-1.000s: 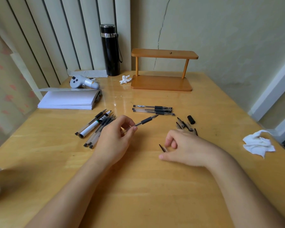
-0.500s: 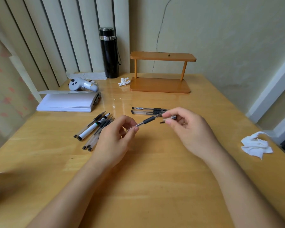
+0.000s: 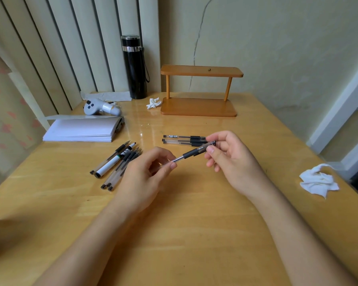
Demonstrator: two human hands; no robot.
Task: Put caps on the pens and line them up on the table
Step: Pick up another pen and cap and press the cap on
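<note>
Left hand (image 3: 145, 178) pinches the back end of one pen (image 3: 187, 155), held above the table (image 3: 194, 234). Right hand (image 3: 232, 159) grips the cap (image 3: 207, 145) over its tip. Just behind the pen: three pens in a row (image 3: 184, 139), flat on the table. Left of it: loose pile of about six pens (image 3: 117, 162).

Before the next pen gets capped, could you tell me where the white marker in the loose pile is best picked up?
Take the white marker by the near end of its barrel, coming from the near left. It lies diagonally, tip pointing away, and clear pens press along its right side, so only the left flank and near end leave room for fingers. The left hand is closest, though it holds a pen now.
</note>
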